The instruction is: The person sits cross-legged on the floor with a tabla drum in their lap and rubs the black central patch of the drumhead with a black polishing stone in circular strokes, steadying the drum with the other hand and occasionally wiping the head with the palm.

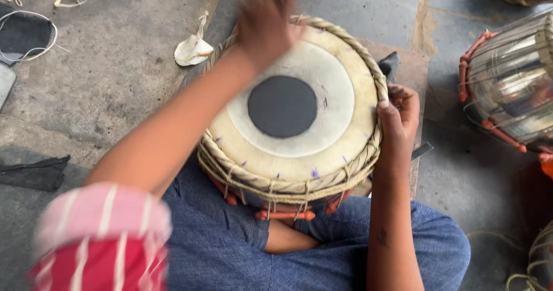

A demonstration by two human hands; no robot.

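A round hand drum (322,153) with a cream skin, a black centre spot and a braided rim sits between my crossed legs in blue trousers. My left hand (266,20) is blurred at the drum's far rim, fingers bent over the edge; whether it grips anything I cannot tell. My right hand (398,118) presses against the drum's right side, thumb on the braided rim and fingers curled down around the lacing.
A shiny metal drum (510,81) with orange lacing lies at the right. A crumpled white scrap (193,49) lies on the concrete floor behind the drum. A dark strip (34,173) lies at the left; cord loops (29,35) lie at the top left.
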